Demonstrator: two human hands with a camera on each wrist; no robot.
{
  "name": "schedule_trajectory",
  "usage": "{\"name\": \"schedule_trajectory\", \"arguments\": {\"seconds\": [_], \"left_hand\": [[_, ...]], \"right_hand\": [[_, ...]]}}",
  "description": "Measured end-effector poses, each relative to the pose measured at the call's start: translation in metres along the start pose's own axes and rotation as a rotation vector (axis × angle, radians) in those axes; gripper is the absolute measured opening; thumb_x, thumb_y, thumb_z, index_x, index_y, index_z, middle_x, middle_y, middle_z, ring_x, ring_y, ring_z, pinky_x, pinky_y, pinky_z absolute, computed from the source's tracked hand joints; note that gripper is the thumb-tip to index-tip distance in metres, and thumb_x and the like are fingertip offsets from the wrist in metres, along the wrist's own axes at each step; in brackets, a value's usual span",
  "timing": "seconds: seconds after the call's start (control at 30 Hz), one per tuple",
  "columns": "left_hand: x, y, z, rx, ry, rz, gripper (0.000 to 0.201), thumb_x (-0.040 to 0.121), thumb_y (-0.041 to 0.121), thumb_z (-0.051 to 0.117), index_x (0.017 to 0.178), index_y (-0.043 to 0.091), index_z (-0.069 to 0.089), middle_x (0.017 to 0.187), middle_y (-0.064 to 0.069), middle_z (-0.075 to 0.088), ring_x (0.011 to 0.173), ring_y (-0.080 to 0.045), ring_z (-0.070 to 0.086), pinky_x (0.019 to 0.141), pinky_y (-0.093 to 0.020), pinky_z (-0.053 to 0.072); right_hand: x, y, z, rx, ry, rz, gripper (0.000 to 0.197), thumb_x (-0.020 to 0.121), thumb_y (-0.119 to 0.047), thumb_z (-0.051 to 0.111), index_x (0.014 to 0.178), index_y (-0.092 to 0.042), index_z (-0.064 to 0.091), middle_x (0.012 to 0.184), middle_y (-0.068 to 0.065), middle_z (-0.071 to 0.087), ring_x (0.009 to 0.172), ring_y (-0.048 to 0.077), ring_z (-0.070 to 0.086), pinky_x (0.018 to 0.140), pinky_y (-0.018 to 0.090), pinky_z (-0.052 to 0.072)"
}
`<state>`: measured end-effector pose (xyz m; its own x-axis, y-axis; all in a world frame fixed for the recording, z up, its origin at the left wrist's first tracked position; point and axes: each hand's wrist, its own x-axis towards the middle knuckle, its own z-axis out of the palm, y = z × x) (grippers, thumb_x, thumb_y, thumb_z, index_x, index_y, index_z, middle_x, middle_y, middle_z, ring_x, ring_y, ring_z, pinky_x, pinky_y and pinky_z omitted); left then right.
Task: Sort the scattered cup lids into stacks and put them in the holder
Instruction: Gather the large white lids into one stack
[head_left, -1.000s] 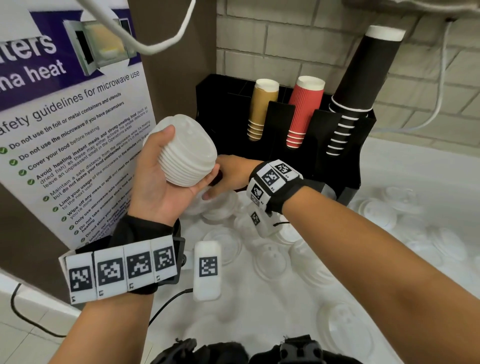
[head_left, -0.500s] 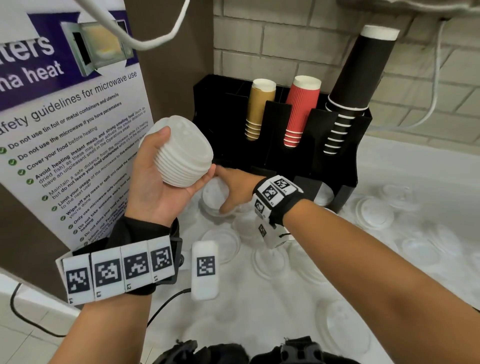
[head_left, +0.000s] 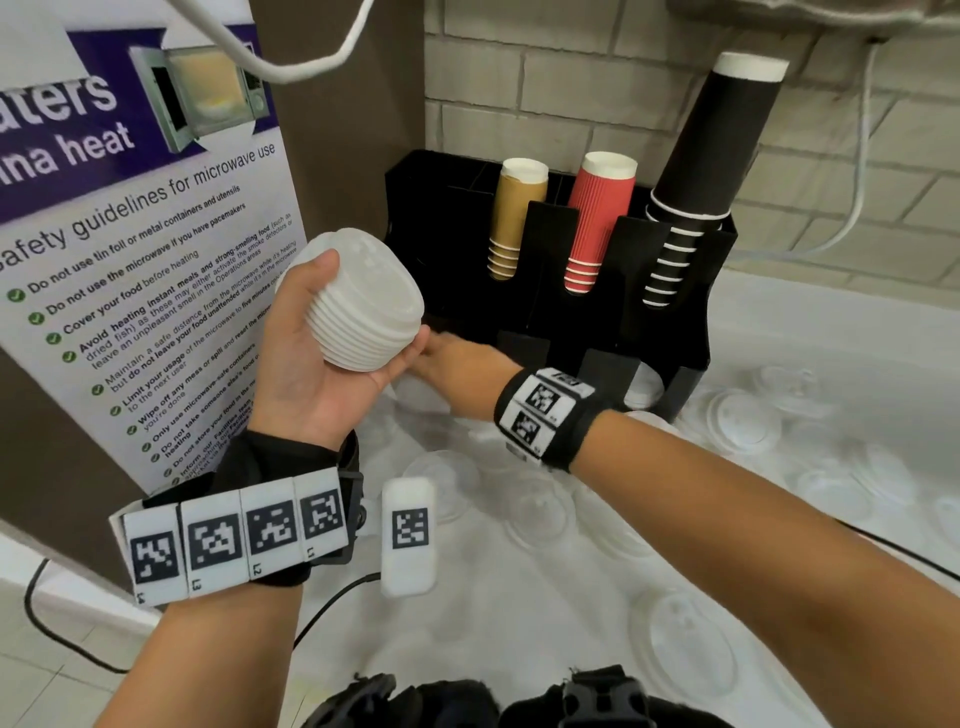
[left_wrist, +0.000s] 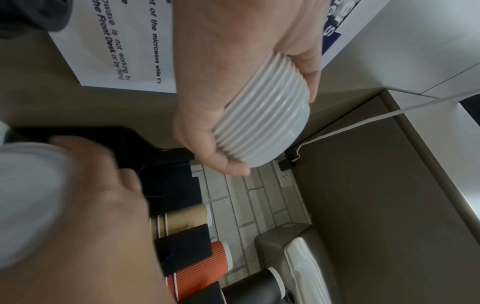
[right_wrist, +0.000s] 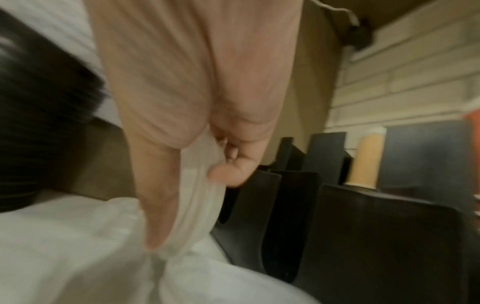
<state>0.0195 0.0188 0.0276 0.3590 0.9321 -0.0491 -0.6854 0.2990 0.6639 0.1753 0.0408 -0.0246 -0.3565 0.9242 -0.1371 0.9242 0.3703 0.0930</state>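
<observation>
My left hand (head_left: 358, 317) grips a stack of several white cup lids (head_left: 374, 291), tilted and held up in front of the black holder (head_left: 691, 332); the same stack (left_wrist: 262, 123) shows in the left wrist view. Just below and behind it, my right hand (head_left: 447, 364) is down at the holder's front left corner. In the right wrist view its thumb and fingers pinch a single white lid (right_wrist: 197, 205) edge-on. That lid (left_wrist: 26, 195) is a blur in the left wrist view. From the head view it is hidden by my hands.
The holder carries tan cups (head_left: 514, 218), red cups (head_left: 597, 218) and a tall black cup stack (head_left: 701, 171). Several loose lids (head_left: 743, 421) lie across the white counter (head_left: 519, 623). A microwave safety poster (head_left: 130, 234) stands at the left, a brick wall behind.
My right hand dipped to the lids beside the holder, took hold of one, and its wrist rolled. The left hand kept the stack almost still.
</observation>
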Motion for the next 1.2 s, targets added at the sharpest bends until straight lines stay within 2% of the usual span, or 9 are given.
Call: {"name": "schedule_trajectory", "arguments": {"seconds": [0.13, 0.33, 0.43, 0.6, 0.73, 0.8, 0.87, 0.97, 1.2], "left_hand": [[0.000, 0.002, 0.000, -0.009, 0.011, -0.011, 0.059, 0.073, 0.038, 0.065, 0.128, 0.023, 0.052, 0.124, -0.007, 0.059, 0.107, -0.027, 0.062, 0.076, -0.042, 0.055], [0.001, 0.002, -0.002, -0.012, -0.039, -0.043, 0.089, 0.042, 0.031, 0.091, 0.123, 0.023, 0.055, 0.117, -0.006, 0.063, 0.105, -0.027, 0.064, 0.078, -0.043, 0.054], [0.001, 0.002, -0.002, -0.011, -0.060, -0.047, 0.102, 0.032, 0.036, 0.095, 0.124, 0.023, 0.055, 0.121, -0.007, 0.062, 0.107, -0.027, 0.063, 0.077, -0.043, 0.054], [0.002, 0.002, -0.004, -0.025, -0.054, -0.056, 0.103, 0.032, 0.037, 0.095, 0.126, 0.023, 0.055, 0.123, -0.007, 0.061, 0.108, -0.027, 0.063, 0.078, -0.043, 0.054], [0.003, 0.001, -0.006, -0.023, -0.057, -0.056, 0.104, 0.033, 0.037, 0.095, 0.127, 0.022, 0.054, 0.120, -0.007, 0.062, 0.105, -0.026, 0.063, 0.076, -0.042, 0.054], [0.006, -0.001, -0.006, -0.018, -0.065, -0.051, 0.086, 0.046, 0.033, 0.091, 0.123, 0.022, 0.055, 0.114, -0.006, 0.064, 0.101, -0.025, 0.064, 0.076, -0.041, 0.054], [0.007, -0.005, -0.006, -0.021, -0.059, -0.050, 0.056, 0.066, 0.036, 0.075, 0.117, 0.021, 0.058, 0.108, -0.006, 0.066, 0.098, -0.024, 0.065, 0.075, -0.040, 0.054], [0.010, -0.019, -0.005, 0.003, -0.067, -0.092, 0.046, 0.075, 0.037, 0.064, 0.118, 0.021, 0.059, 0.110, -0.006, 0.066, 0.097, -0.025, 0.065, 0.076, -0.040, 0.054], [0.011, -0.061, 0.001, 0.112, -0.049, -0.276, 0.053, 0.072, 0.032, 0.064, 0.123, 0.016, 0.059, 0.114, -0.012, 0.063, 0.100, -0.028, 0.062, 0.064, -0.039, 0.056]], "right_hand": [[0.002, -0.004, 0.003, 0.138, -0.199, -0.063, 0.106, 0.067, -0.025, 0.085, 0.150, -0.024, 0.021, 0.145, 0.010, 0.032, 0.124, 0.026, 0.042, 0.093, 0.035, 0.048], [0.003, -0.004, -0.002, 0.398, -0.226, 0.048, 0.088, 0.066, -0.060, 0.075, 0.137, -0.026, 0.038, 0.134, 0.002, 0.046, 0.120, 0.021, 0.049, 0.099, 0.039, 0.048], [0.007, -0.012, 0.005, 0.436, -0.310, 0.042, 0.091, 0.067, -0.059, 0.077, 0.140, -0.026, 0.033, 0.136, 0.003, 0.047, 0.120, 0.022, 0.049, 0.100, 0.037, 0.046], [0.012, -0.016, 0.012, 0.427, -0.410, 0.042, 0.090, 0.073, -0.047, 0.079, 0.142, -0.028, 0.025, 0.133, 0.007, 0.051, 0.101, 0.021, 0.058, 0.082, 0.030, 0.051], [0.006, -0.002, 0.002, 0.583, -0.270, 0.042, 0.094, 0.072, -0.043, 0.080, 0.146, -0.027, 0.024, 0.140, 0.006, 0.047, 0.122, 0.022, 0.050, 0.104, 0.038, 0.045], [-0.003, 0.011, -0.009, 0.732, -0.112, 0.052, 0.093, 0.075, -0.039, 0.079, 0.148, -0.024, 0.025, 0.145, 0.001, 0.042, 0.129, 0.018, 0.045, 0.108, 0.032, 0.040], [-0.019, 0.026, -0.018, 0.915, 0.105, 0.101, 0.077, 0.079, -0.031, 0.078, 0.142, -0.023, 0.035, 0.137, -0.003, 0.047, 0.119, 0.013, 0.049, 0.097, 0.022, 0.046], [-0.053, 0.040, -0.021, 1.220, 0.365, 0.233, 0.062, 0.078, -0.028, 0.078, 0.130, -0.035, 0.044, 0.120, 0.003, 0.055, 0.099, 0.019, 0.062, 0.074, 0.021, 0.055], [-0.123, 0.022, -0.003, 1.385, 0.584, 0.249, 0.065, 0.069, -0.026, 0.085, 0.121, -0.043, 0.050, 0.119, 0.001, 0.059, 0.104, 0.019, 0.063, 0.089, 0.035, 0.055]]}}
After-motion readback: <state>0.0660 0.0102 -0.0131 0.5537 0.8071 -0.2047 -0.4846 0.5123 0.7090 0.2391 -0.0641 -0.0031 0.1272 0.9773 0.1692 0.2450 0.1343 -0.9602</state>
